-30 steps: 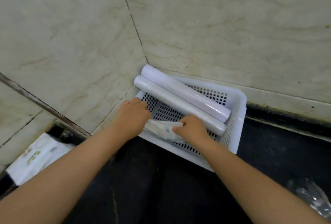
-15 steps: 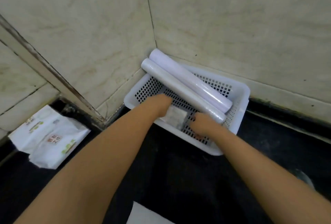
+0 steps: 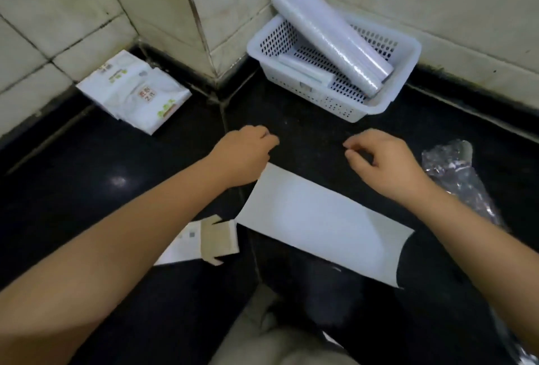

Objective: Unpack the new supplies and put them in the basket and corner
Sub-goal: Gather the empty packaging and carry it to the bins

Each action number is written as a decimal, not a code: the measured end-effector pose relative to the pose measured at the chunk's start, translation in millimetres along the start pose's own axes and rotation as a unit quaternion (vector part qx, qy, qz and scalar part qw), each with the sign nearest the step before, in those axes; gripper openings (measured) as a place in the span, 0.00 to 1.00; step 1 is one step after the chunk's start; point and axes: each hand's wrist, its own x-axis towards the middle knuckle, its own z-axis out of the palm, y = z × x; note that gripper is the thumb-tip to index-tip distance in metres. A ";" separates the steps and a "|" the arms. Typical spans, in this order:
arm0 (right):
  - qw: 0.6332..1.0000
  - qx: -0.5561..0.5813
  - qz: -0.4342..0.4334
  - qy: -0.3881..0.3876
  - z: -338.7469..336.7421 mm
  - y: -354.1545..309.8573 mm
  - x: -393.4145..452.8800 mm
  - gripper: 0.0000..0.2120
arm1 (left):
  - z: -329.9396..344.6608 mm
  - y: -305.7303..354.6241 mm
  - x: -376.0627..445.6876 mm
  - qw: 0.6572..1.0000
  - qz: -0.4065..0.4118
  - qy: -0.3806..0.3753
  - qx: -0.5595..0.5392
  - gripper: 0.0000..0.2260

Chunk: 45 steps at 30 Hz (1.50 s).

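Both hands are out over the black counter now, and neither one has anything in it. The left hand (image 3: 248,157) hangs with its fingers (image 3: 269,138) loosely curled and narrow, its heel overlapping the top corner of a white sheet (image 3: 318,224); whether it touches the sheet, I cannot tell. The right hand (image 3: 385,163) hovers apart from it, fingers half curled, thumb and forefinger close together but pinching nothing. Up in the corner where the tiled walls meet sits the white perforated basket (image 3: 405,52), and two long wrapped rolls (image 3: 329,31) lie in it side by side, their far ends sticking out over the rim and leaning against the wall. A smaller pale packet (image 3: 303,71) lies on the basket floor just below them; its label is too blurred to read. Over to the left, against the other wall, white packs (image 3: 135,91) with green and red print lie stacked on the counter, how many is hard to say. By the left forearm a torn cardboard flap (image 3: 217,240) lies on a white printed piece partly hidden by the arm. At the right edge, crumpled clear plastic wrap (image 3: 458,172) runs down out of view. At the bottom a pale blurred shape is cut off and unidentifiable.
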 end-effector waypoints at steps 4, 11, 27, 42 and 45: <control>0.996 -0.037 0.012 -0.086 28.7 -14.9 -70.4 0.16 | 40.8 -7.1 -88.3 0.997 -0.031 -0.077 0.005 0.26; 0.958 -0.214 0.114 -0.151 67.2 -15.8 -142.4 0.19 | 73.2 -35.3 -161.5 0.979 -0.121 -0.163 0.024 0.44; 0.888 0.091 0.446 0.063 -52.5 57.7 -208.6 0.11 | -14.5 129.7 -64.7 0.996 0.078 0.027 -0.045 0.24; 0.887 -0.073 0.439 0.125 -76.1 96.3 -273.7 0.08 | -15.4 270.2 -18.2 0.987 0.159 -0.024 0.019 0.24; 0.864 -0.094 0.470 0.154 -88.2 77.6 -328.9 0.09 | -17.5 315.0 -26.4 0.967 0.251 -0.002 0.037 0.24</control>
